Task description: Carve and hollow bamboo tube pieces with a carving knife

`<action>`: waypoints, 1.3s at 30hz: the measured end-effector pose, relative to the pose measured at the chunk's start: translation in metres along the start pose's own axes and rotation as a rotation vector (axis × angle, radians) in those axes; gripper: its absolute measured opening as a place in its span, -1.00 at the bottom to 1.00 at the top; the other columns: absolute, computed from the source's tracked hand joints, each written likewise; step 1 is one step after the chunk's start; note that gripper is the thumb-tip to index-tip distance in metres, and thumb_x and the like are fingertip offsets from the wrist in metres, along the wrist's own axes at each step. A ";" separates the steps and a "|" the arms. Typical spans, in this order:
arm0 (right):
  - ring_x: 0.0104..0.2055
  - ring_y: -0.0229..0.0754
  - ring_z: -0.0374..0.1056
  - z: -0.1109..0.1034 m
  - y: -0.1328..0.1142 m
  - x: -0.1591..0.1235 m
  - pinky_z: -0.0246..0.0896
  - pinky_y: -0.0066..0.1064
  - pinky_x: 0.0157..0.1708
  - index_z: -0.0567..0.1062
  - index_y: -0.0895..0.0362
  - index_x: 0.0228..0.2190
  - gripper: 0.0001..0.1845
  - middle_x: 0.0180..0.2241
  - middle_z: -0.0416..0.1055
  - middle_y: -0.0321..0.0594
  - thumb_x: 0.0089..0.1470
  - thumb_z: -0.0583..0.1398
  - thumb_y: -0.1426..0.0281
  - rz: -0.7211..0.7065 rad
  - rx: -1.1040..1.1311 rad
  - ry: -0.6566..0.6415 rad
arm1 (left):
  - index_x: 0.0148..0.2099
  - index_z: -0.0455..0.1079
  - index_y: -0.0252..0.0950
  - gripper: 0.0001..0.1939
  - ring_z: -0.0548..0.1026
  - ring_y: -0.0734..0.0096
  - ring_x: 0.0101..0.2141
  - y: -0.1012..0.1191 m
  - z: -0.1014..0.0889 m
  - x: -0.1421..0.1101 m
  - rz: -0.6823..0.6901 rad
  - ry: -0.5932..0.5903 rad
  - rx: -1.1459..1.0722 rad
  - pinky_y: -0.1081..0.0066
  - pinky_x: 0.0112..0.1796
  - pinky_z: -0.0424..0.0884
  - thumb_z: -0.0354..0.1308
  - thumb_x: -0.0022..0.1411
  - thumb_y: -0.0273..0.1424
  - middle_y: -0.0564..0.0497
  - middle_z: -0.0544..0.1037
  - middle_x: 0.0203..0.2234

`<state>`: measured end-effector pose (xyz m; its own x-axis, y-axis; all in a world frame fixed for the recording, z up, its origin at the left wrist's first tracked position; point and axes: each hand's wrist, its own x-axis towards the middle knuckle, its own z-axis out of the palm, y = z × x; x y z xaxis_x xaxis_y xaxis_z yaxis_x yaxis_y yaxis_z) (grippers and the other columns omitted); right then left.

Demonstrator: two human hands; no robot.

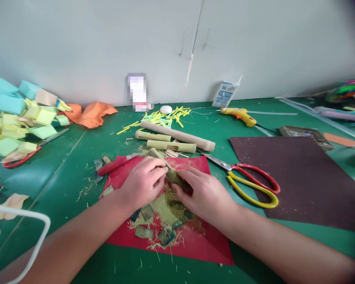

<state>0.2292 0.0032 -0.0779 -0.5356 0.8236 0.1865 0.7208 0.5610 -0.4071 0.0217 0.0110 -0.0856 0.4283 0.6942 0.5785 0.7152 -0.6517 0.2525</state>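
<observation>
A short bamboo piece [172, 173] lies slantwise between my two hands, above a red sheet [207, 244]. My right hand [205, 193] is closed round its near end. My left hand [146, 179] has its fingers curled and pressed against its left side; whether a small scrap is under them is hidden. Below the hands, several dark, worn square scraps [166, 236] lie among pale dust and shavings. A red-handled knife [115, 165] rests by my left hand. Just beyond are two cut bamboo tubes [171, 146] and a longer wooden stick [180, 136].
To the right lie scissors with red and yellow handles [251, 185] and a dark brown sheet [301, 181]. A yellow glue gun [239, 116] sits at the back near the wall. Coloured paper pieces [23, 118] and red-handled scissors [22, 157] are at left. A phone [138, 92] leans upright.
</observation>
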 end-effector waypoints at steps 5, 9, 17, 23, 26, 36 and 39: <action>-0.43 -0.23 0.29 0.000 0.000 0.000 0.06 -0.41 -0.46 0.45 0.17 -0.38 -0.82 -0.40 0.39 -0.21 0.08 0.11 0.32 0.008 0.005 0.003 | -0.23 0.47 -0.36 -0.85 0.44 0.30 -0.22 0.000 -0.001 0.002 -0.009 0.083 0.072 0.26 -0.14 0.44 0.11 0.16 -0.58 -0.11 0.51 -0.27; -0.42 -0.23 0.30 0.001 0.000 0.000 0.06 -0.41 -0.45 0.45 0.18 -0.38 -0.84 -0.39 0.40 -0.19 0.06 0.13 0.35 0.003 0.017 -0.008 | -0.13 0.45 -0.38 -0.79 0.43 0.33 -0.19 0.002 0.000 0.002 0.039 -0.067 0.014 0.31 -0.11 0.43 0.09 0.18 -0.58 -0.11 0.50 -0.21; -0.43 -0.24 0.28 0.001 0.000 0.000 0.07 -0.42 -0.46 0.44 0.17 -0.39 -0.84 -0.40 0.39 -0.21 0.05 0.13 0.34 0.007 0.041 -0.002 | -0.19 0.45 -0.36 -0.82 0.44 0.33 -0.21 0.002 -0.002 0.002 0.011 -0.016 -0.010 0.31 -0.16 0.44 0.10 0.16 -0.59 -0.10 0.50 -0.26; -0.40 -0.22 0.31 -0.001 0.000 0.000 0.09 -0.41 -0.44 0.46 0.16 -0.37 -0.82 -0.39 0.41 -0.20 0.06 0.12 0.32 0.025 0.047 -0.005 | -0.25 0.46 -0.34 -0.86 0.45 0.30 -0.24 0.002 -0.002 0.003 -0.028 0.094 0.048 0.25 -0.16 0.45 0.11 0.15 -0.58 -0.10 0.51 -0.27; -0.38 -0.20 0.33 -0.001 0.000 -0.001 0.09 -0.41 -0.43 0.46 0.16 -0.33 -0.81 -0.36 0.42 -0.19 0.06 0.12 0.33 0.023 0.042 -0.016 | -0.18 0.45 -0.34 -0.81 0.44 0.33 -0.21 0.004 -0.001 0.003 0.011 -0.045 -0.040 0.31 -0.15 0.44 0.09 0.16 -0.59 -0.09 0.51 -0.24; -0.42 -0.24 0.31 -0.002 -0.001 -0.001 0.05 -0.43 -0.48 0.46 0.14 -0.33 -0.81 -0.36 0.42 -0.23 0.05 0.13 0.30 0.041 0.023 -0.011 | -0.18 0.45 -0.32 -0.81 0.44 0.32 -0.21 0.001 -0.001 0.004 0.030 -0.039 -0.053 0.29 -0.15 0.45 0.10 0.16 -0.59 -0.09 0.51 -0.26; -0.40 -0.23 0.32 -0.002 -0.001 -0.001 0.06 -0.43 -0.45 0.46 0.14 -0.35 -0.80 -0.37 0.41 -0.24 0.06 0.13 0.28 0.048 0.022 -0.008 | -0.25 0.46 -0.33 -0.85 0.44 0.30 -0.24 0.000 -0.001 0.004 -0.010 0.090 0.039 0.25 -0.17 0.45 0.11 0.14 -0.58 -0.10 0.51 -0.29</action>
<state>0.2296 0.0020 -0.0761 -0.5041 0.8488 0.1592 0.7361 0.5187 -0.4348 0.0231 0.0133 -0.0821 0.3706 0.6693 0.6440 0.7411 -0.6310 0.2292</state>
